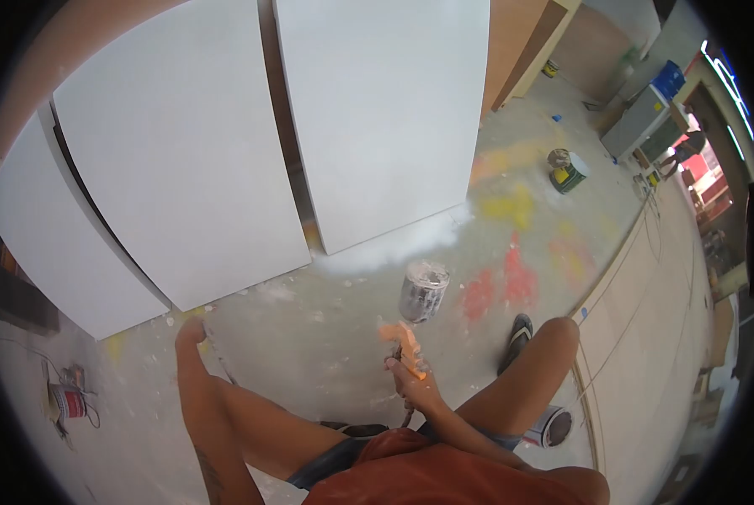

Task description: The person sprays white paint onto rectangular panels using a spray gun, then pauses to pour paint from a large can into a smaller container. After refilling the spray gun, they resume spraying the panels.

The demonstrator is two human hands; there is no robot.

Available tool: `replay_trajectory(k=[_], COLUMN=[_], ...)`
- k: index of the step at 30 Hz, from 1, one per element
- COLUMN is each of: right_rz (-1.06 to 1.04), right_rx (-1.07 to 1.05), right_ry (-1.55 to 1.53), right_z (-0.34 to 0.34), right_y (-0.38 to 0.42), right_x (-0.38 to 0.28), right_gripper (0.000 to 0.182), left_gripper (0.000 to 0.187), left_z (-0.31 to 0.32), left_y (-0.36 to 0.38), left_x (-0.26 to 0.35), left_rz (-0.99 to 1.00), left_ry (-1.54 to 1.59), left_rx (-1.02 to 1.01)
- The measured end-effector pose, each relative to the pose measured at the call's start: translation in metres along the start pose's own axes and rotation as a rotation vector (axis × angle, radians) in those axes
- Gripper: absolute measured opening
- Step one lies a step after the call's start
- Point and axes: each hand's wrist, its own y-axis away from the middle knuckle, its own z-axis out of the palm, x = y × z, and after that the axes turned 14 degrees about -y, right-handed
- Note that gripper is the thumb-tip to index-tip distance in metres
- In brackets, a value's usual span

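My right hand [412, 383] is closed round the grip of an orange spray gun [408, 349], with a hose below it. Just beyond the gun is a paint-smeared metal can [423, 295]; whether the two are joined is unclear. My left hand [193, 331] reaches to the lower edge of the middle white panel [183, 160], its fingers too indistinct to read. Another white panel [385, 118] stands to the right, and a narrower one [65, 236] to the left. White overspray [410, 244] marks the floor along the right panel's bottom edge.
An open can [554, 427] lies beside my right leg. Farther off stands a green paint tin [569, 175]. At the left is a red-labelled can [72, 404] with cords. Boards and cables [646, 311] run along the right. A person [687, 150] is in the background.
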Motion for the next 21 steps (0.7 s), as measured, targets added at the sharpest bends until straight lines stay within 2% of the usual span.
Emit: replay_trajectory(k=[1, 3, 4, 6, 7, 9, 10, 12, 13, 15, 16, 17, 18, 19, 21], right_rz=[-0.095, -0.192, -0.235, -0.28, -0.243, -0.218, -0.376, -0.534, -0.485, -0.438, -0.438, -0.439, -0.471, -0.465, -0.406], right_rx=[-0.04, -0.076, -0.072, -0.067, -0.04, -0.017, -0.027, -0.05, -0.044, -0.042, -0.059, -0.077, -0.079, -0.081, -0.168], right_ry=[0.061, 0.128, 0.152, 0.171, 0.15, 0.128, 0.078, 0.035, -0.032, -0.105, -0.082, -0.059, -0.083, -0.08, -0.042], right_z=[0.006, 0.014, 0.017, 0.027, 0.036, 0.045, 0.047, 0.048, 0.049, 0.048, 0.046, 0.046, 0.056, 0.06, 0.064], right_y=[0.003, 0.008, 0.011, 0.017, 0.026, 0.032, 0.031, 0.036, 0.045, 0.055, 0.056, 0.057, 0.059, 0.056, 0.047], right_x=[0.0, -0.004, -0.007, -0.025, -0.044, -0.064, -0.073, -0.096, -0.112, -0.125, -0.126, -0.129, -0.132, -0.129, -0.129], right_gripper=[0.021, 0.022, 0.018, 0.014, 0.015, 0.015, 0.016, 0.017, 0.019, 0.022, 0.024, 0.026, 0.028, 0.028, 0.016], left_gripper=[0.037, 0.028, 0.028, 0.023, 0.023, 0.026, 0.026, 0.029, 0.029, 0.031, 0.031, 0.029, 0.029, 0.029, 0.031], left_z=[-0.01, -0.02, -0.027, -0.049, -0.048, -0.049, -0.053, -0.049, -0.04, -0.021, -0.002, 0.021, 0.022, 0.023, 0.019], left_y=[0.003, 0.012, 0.019, 0.032, 0.023, 0.001, 0.002, 0.01, 0.012, 0.004, -0.011, -0.031, -0.03, -0.028, -0.024], left_x=[0.012, 0.029, 0.039, 0.051, 0.046, 0.046, 0.046, 0.048, 0.051, 0.059, 0.056, 0.05, 0.052, 0.052, 0.048], left_rz=[0.015, -0.02, -0.013, -0.065, -0.06, -0.306, -0.307, -0.254, -0.264, -0.291, -0.295, -0.273, -0.249, -0.252, -0.066], left_ry=[0.002, 0.013, 0.014, 0.128, 0.124, 0.441, 0.449, 0.484, 0.487, 0.104, 0.104, 0.067, 0.03, 0.031, 0.067], left_rx=[0.01, 0.39, 0.389, 0.663, 0.666, 0.849, 0.858, 0.789, 0.789, 0.624, 0.624, 0.504, 0.383, 0.376, 0.295])
